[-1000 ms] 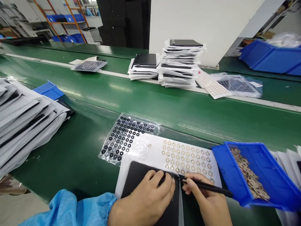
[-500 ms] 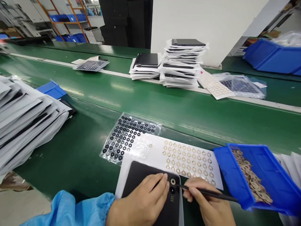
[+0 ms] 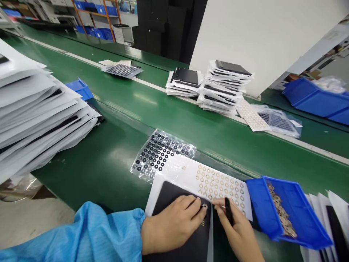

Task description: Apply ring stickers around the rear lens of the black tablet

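Left hand (image 3: 174,225) fingers pressed on black panel (image 3: 188,247) beside small ring (image 3: 204,207), right hand (image 3: 240,229) clamped on black tool (image 3: 228,215)

Flat black panel (image 3: 177,222), ring (image 3: 204,207) atop

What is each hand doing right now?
Left hand: open, fingertips pressing a ring on the black panel.
Right hand: closed, holding black tweezers.

Your view is brightly and evenly lit from overhead. Glare streaks run along the green conveyor belt (image 3: 169,109) and glint off the clear plastic sheet (image 3: 163,153). Shadows beneath your hands are soft and short. Wide-angle distortion bends the edges; the far shelving (image 3: 89,14) is slightly soft.
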Motion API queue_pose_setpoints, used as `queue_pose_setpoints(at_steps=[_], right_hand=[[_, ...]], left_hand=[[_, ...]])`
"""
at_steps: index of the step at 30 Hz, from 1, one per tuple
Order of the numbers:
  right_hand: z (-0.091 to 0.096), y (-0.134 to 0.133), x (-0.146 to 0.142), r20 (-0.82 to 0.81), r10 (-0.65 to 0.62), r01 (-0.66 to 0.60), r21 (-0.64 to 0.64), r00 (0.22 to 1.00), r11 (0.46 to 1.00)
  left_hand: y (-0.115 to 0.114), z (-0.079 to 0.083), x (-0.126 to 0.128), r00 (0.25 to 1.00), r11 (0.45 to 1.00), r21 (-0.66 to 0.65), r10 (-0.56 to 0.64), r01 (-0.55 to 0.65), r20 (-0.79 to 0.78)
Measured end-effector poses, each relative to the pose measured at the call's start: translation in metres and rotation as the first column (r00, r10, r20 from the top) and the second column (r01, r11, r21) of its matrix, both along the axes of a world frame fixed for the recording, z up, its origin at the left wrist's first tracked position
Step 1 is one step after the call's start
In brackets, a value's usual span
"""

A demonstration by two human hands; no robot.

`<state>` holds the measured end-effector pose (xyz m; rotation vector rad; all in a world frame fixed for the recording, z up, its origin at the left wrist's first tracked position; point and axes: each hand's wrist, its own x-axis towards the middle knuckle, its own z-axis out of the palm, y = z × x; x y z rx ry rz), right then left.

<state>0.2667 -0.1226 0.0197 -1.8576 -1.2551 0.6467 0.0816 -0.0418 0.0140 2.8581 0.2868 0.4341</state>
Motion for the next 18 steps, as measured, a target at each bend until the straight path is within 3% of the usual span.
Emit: queue_pose_setpoints(at_steps=[4, 11, 16, 18], right_hand=[[-0.013, 0.008, -0.002, 0.068, 0.062, -0.059, -0.056, 0.996, 0.997], [-0.014, 0.014, -0.001, 0.159, 0.134, -0.123, -0.077, 0.978, 0.989], [-0.004, 0.009, -0.006, 0.177, 0.205, -0.208, -0.002, 0.963, 0.978], [0.005, -0.005, 0.008, 0.179, 0.123, -0.129, 0.017, 0.976, 0.992]], left_hand=[[0.0, 0.001, 0.001, 0.999, 1.0, -0.02, -0.005, 0.004, -0.051], [0.001, 0.0, -0.001, 0.999, 0.997, 0.054, -0.045, 0.045, -0.013], [0.003, -0.002, -0.004, 0.997, 0.985, 0.158, -0.074, 0.071, 0.011], [0.004, -0.003, -0.004, 0.996, 0.977, 0.198, -0.083, 0.077, 0.022]])
